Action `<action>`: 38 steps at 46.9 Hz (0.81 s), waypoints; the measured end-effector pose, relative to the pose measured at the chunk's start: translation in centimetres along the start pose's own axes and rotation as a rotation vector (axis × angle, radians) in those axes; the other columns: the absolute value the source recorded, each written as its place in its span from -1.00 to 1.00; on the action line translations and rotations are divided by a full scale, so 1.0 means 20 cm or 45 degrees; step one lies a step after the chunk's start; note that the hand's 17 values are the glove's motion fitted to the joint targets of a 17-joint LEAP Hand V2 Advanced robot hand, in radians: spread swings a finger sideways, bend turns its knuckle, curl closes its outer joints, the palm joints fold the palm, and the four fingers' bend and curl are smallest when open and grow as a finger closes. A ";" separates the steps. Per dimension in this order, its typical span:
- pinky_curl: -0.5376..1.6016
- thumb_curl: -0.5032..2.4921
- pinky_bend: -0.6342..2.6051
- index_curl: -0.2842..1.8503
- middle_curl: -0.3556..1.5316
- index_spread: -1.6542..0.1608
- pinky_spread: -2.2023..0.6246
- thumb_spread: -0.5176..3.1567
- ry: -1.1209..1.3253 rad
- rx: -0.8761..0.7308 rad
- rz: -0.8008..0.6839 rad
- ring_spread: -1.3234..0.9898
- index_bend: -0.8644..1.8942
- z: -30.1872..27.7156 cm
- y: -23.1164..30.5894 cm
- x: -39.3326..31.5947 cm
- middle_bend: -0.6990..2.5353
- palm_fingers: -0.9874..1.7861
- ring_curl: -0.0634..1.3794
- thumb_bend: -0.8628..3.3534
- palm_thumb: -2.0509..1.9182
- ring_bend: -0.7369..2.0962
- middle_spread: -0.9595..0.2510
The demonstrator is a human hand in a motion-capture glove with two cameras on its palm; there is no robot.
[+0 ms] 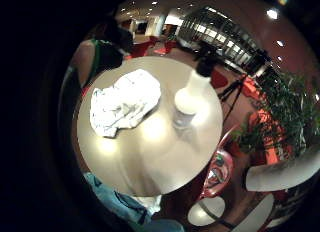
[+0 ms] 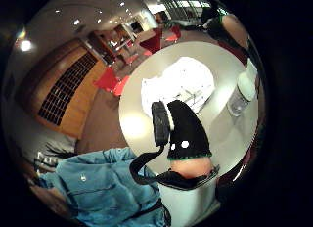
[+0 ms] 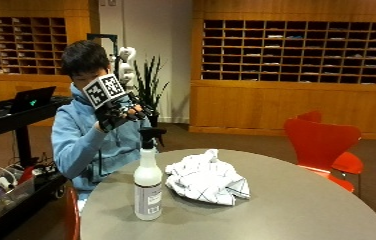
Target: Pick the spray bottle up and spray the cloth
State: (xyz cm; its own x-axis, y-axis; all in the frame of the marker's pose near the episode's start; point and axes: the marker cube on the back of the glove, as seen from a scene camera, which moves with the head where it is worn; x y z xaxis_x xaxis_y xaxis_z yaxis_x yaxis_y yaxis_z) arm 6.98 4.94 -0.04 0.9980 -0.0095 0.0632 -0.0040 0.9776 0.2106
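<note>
A white spray bottle (image 3: pixel 148 181) with a black trigger head stands upright on the round grey table (image 3: pixel 294 210), near its left edge. To its right lies a crumpled white cloth (image 3: pixel 207 179) with thin dark lines. My gloved right hand (image 3: pixel 120 114) hangs in the air above and behind the bottle, apart from it, fingers loosely curled and holding nothing. Both palm views look down on the table from above: bottle (image 1: pixel 190 98) and cloth (image 1: pixel 126 103) side by side, and again the bottle (image 2: pixel 240 96), the cloth (image 2: pixel 182 86) and my gloved thumb (image 2: pixel 187 130).
A red chair (image 3: pixel 324 146) stands at the table's far right. A dark cart with a laptop (image 3: pixel 33 99) sits to the left, close to the table edge. A plant (image 3: pixel 149 85) stands behind the person. Bare tabletop lies in front of and right of the cloth.
</note>
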 end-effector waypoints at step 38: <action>-0.15 -0.46 -0.31 -0.60 -0.25 0.49 0.72 -0.13 -0.581 0.280 0.390 0.19 -0.32 0.29 0.08 0.66 -0.44 -0.06 -0.47 -0.60 0.29 -0.18 0.60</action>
State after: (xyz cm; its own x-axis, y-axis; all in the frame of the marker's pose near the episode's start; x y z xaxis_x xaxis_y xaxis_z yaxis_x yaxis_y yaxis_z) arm 19.74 5.13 6.76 0.8210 0.1288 0.5562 -0.3493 0.8839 0.3109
